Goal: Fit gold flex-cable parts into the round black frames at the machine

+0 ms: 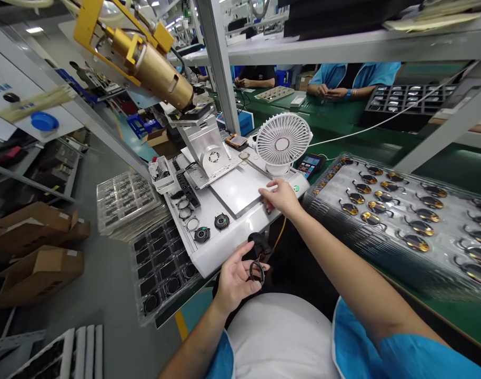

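My left hand [236, 279] is in front of my body, palm up, with thumb and fingers closed on a black watch case ring [257, 274]. Just above its fingertips is a dark round part [260, 242] with an orange ribbon; whether the fingers touch it I cannot tell. My right hand [280, 197] hovers at the front right edge of the white machine [240, 231], fingers loosely bent and apart, with nothing visible in them. Two black watch bodies [221, 221] lie on the machine's front left, beside several thin rings [192, 224].
A brass-coloured machine head [161, 73] hangs over a metal fixture [214, 152]. A white fan [283, 141] stands behind my right hand. Stacked clear trays [386, 226] of round parts with ribbons are at right; more trays [161, 263] are at left. Co-workers [351, 79] sit opposite.
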Demonstrator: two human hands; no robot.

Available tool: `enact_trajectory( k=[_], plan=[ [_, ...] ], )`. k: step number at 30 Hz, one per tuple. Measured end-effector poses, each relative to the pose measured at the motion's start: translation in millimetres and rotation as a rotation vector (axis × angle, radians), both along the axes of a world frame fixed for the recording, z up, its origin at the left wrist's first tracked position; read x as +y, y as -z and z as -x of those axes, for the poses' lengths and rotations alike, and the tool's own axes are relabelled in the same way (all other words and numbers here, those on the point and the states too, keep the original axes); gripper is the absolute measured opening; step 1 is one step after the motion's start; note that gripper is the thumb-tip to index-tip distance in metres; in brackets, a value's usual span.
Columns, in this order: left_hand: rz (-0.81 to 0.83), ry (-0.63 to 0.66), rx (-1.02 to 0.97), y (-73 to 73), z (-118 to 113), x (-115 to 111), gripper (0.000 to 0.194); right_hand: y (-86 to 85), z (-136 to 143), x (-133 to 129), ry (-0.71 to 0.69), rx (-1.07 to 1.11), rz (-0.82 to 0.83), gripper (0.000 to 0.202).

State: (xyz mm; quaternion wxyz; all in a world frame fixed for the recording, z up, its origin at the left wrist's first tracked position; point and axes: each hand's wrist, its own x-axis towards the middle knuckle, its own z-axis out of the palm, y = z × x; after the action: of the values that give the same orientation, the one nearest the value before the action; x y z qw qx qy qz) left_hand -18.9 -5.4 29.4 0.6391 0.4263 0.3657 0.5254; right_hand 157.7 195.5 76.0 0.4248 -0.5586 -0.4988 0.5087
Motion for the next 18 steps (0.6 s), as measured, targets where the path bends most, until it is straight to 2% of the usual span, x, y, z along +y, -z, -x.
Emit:
enact_trajectory(
  k=[3, 6, 9, 12, 13, 15, 18],
  plan=[
    [-0.150, -0.064, 0.166, 7.7, 4.0, -9.6, 0.088, 15.4, -10.8, -33.7, 0.009, 0.024, -0.041, 0.034],
    [-0.319, -0.103, 0.400, 17.6, 1.8, -14.7, 0.093, 32.7, -14.6, -87.6, -0.157, 0.157, 0.007, 0.042],
    [-0.486, -0.036, 0.689, 23.2, -6.0, -10.7, 0.101, 42.4, -8.5, -130.5, -0.286, 0.333, 0.075, 0.050],
    [-0.602, 0.073, 0.901, 22.1, -13.5, -1.5, 0.107, 41.7, -3.3, -143.2, -0.196, 0.409, 0.053, 0.052],
    [-0.615, 0.106, 0.900, 20.8, -15.1, 1.3, 0.107, 39.6, -4.1, -141.8, -0.160, 0.415, 0.050, 0.050],
    [-0.603, 0.148, 0.774, 18.0, -17.0, 5.2, 0.101, 33.4, -9.5, -136.0, -0.140, 0.424, 0.053, 0.048],
    [-0.519, 0.109, 0.486, 15.1, -16.9, 7.3, 0.086, 23.2, -21.5, -130.2, -0.232, 0.408, 0.062, 0.047]
  ],
)
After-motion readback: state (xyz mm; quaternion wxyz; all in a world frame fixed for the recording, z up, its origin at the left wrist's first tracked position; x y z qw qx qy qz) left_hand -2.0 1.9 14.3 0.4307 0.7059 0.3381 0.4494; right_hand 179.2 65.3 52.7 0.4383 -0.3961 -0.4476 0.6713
